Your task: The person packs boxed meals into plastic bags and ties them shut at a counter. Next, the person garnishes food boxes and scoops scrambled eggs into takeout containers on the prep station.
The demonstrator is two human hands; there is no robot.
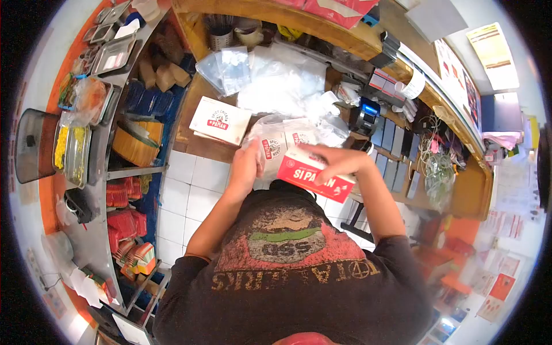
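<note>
My right hand [339,163] is closed on a red box [315,175] with white lettering, its fingers over the top edge. My left hand [247,165] grips the left side of a clear plastic bag [265,127]. Inside that bag are white boxes [276,148] with red labels. The red box is in front of the bag's right part and hides some of it. To the left, two stacked white boxes [220,121] with a red label lie on the wooden counter [187,123]. Behind the bag, a pile of clear plastic bags [282,75] spreads over the counter.
A card terminal [367,115] with a lit screen stands right of the bags. Metal trays [77,150] of food sit on the shelf at the left, with red packets [125,224] below. Tangled cables [435,146] hang at the right. White floor tiles [192,192] show below the counter.
</note>
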